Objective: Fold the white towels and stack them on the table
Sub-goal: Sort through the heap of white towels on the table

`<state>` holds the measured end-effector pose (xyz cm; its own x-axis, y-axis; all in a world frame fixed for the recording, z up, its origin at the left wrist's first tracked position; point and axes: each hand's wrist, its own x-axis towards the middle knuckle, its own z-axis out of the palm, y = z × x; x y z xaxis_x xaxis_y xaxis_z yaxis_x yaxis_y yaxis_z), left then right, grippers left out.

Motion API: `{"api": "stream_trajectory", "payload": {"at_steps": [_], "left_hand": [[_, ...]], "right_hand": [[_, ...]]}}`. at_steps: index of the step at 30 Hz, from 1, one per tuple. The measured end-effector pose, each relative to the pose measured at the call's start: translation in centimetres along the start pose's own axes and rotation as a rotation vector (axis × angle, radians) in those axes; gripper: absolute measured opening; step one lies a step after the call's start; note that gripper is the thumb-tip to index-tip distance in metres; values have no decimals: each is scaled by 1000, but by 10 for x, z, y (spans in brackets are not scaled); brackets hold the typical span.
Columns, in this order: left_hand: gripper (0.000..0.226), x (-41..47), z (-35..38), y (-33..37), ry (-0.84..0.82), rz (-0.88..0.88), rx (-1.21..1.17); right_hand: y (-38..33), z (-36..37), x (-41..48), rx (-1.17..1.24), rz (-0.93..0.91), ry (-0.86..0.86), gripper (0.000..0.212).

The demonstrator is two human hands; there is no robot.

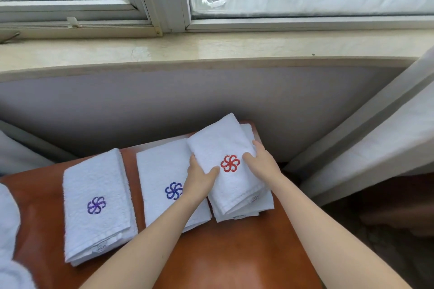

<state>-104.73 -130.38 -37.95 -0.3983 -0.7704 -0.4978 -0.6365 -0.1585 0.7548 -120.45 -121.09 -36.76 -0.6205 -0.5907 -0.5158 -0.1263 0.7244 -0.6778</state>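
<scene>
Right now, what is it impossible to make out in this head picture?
Head view:
1. Folded white towels under the white terry towel with red pinwheel emblem: covered, count unclear.
2. Blue pinwheel emblem: partly behind the left hand.
3. White cloth at left: cut by frame edge.
4. Small round hem label: print too small.

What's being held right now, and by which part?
The folded towel with the red logo, atop the right-hand stack. The left hand grips its left long edge, the right hand its right long edge, thumbs on top.
</scene>
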Motion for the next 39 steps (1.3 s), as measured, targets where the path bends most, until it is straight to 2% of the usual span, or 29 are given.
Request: {"api": "stream_trajectory", "payload": {"at_steps": [2,6,10,13,16,19,23,36,39], "left_hand": [[70,-1,-1,3,29,15,-8],[55,-6,-8,10,99,78,-24],[50,-12,-11,20,156,177,-71],[55,-14,-7,23,134,223,-93],[58,-15,-1,23,97,240,-92],[64,-13,5,16,30,227,-5],[73,-11,10,-2,-91,136,222],[79,-15,2,3,-186,160,60],[76,-20,-2,3,-177,169,70]], "right_hand": [[-2,-2,-1,39,-24,-28,57],[-13,-1,-11,134,-133,-20,35],[-20,-6,-24,216,-213,30,44],[-21,-10,-32,260,-237,75,55],[-12,-13,-34,254,-227,117,55],[1,-12,-33,149,-160,132,61],[19,-3,-34,-106,-74,-2,71],[11,-5,-28,-242,-81,-6,71],[2,-1,-38,-347,-79,76,67]]}}
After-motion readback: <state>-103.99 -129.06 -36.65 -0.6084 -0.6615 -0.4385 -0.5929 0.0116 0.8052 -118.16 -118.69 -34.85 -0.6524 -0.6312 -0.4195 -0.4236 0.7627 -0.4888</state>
